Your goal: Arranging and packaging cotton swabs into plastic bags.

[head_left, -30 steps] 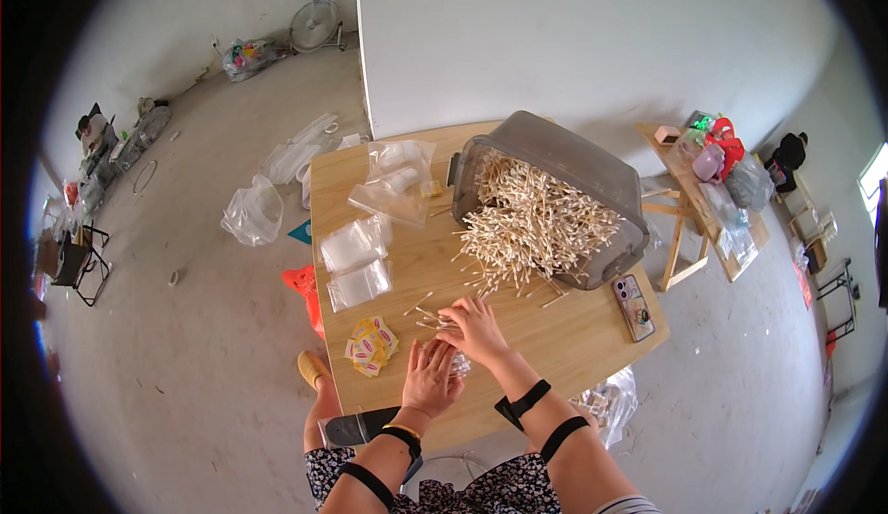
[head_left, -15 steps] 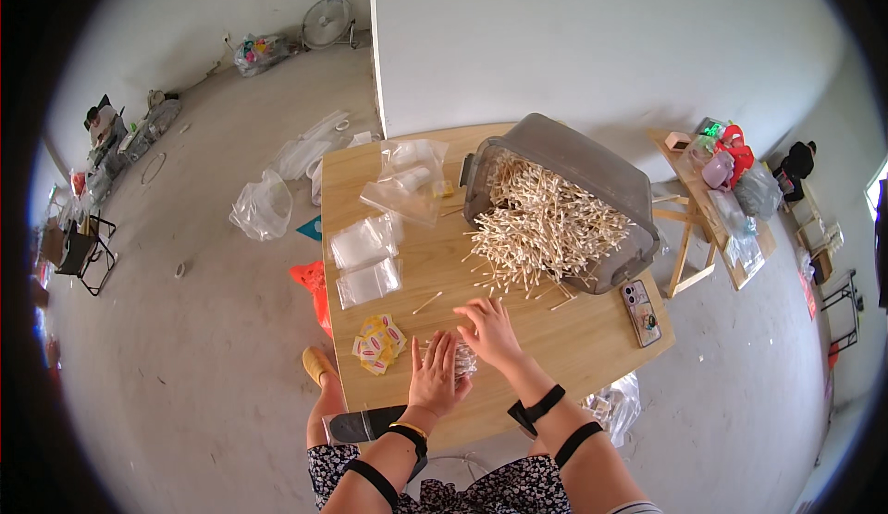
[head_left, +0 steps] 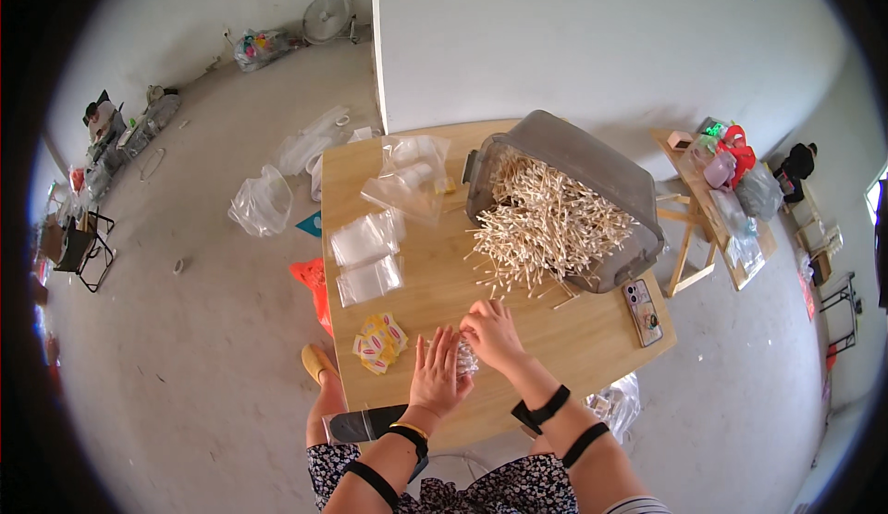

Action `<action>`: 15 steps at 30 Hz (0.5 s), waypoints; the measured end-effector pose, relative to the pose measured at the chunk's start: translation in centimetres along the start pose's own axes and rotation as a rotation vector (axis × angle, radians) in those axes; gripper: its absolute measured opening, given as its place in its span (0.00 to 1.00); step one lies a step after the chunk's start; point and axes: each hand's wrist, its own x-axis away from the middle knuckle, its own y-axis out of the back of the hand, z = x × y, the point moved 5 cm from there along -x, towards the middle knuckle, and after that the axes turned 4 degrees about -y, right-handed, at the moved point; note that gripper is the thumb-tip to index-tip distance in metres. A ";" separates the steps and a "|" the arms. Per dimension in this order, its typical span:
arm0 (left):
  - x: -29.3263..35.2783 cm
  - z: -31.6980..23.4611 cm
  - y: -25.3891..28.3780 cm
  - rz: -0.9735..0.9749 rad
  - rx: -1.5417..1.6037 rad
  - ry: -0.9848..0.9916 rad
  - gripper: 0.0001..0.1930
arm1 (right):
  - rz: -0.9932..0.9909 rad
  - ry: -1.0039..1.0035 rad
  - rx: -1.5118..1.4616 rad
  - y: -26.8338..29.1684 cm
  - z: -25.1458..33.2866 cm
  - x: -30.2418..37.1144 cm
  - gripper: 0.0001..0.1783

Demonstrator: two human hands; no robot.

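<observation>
My left hand (head_left: 437, 373) rests near the table's front edge, its fingers stretched and its thumb curved around a bundle of cotton swabs (head_left: 467, 359). Only the bundle's white tips show beside the thumb and forefinger. At the far end of this bundle is my right hand (head_left: 490, 334), fingers drawn together in a pinch; a cotton swab seems to be in them, mostly hidden. Beyond it, a grey plastic bin (head_left: 592, 139) lies tipped on its side with a big heap of loose cotton swabs (head_left: 555, 222) spilling toward me.
Left on the wooden table (head_left: 435, 273) are small yellow-and-white packets (head_left: 379, 343), stacked clear bags (head_left: 365, 255) and a larger clear bag (head_left: 407, 176). A phone (head_left: 642, 312) lies near the right edge. A side table (head_left: 717, 218) holds bags; a red bag (head_left: 313, 287) hangs at left.
My right hand has moved down and its fingers have closed beside the bundle. The single swab that lay on the table ahead of my hands is gone. My left hand stays put.
</observation>
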 end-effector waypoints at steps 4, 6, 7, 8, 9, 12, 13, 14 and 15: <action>-0.1 0.0 -0.6 0.065 0.011 -0.031 0.41 | -0.081 0.007 0.045 3.5 -2.9 1.3 0.15; -0.4 0.1 -0.6 0.063 0.016 -0.032 0.41 | -0.066 0.033 0.061 4.1 -3.8 0.8 0.22; -0.2 0.2 -0.8 0.065 0.016 -0.029 0.40 | -0.069 0.033 0.065 4.2 -4.0 0.7 0.22; -0.3 0.0 -0.9 0.070 0.005 -0.033 0.40 | -0.051 0.043 0.085 3.9 -4.6 0.7 0.23; -0.4 -0.1 -0.9 0.068 0.005 -0.034 0.40 | -0.021 0.055 0.112 3.6 -4.8 0.6 0.23; -0.4 -0.1 -0.7 0.069 0.015 -0.028 0.39 | 0.017 -0.059 0.118 3.3 -5.8 0.4 0.22; -0.3 0.1 -0.6 0.090 0.004 -0.019 0.39 | 0.018 -0.056 0.114 3.4 -5.6 0.4 0.22; -0.2 0.2 -0.6 0.111 -0.007 -0.011 0.40 | -0.022 -0.059 0.093 3.6 -5.5 0.4 0.19; -0.2 0.2 -0.6 0.113 -0.007 -0.012 0.40 | -0.062 -0.066 0.076 4.0 -5.4 0.6 0.16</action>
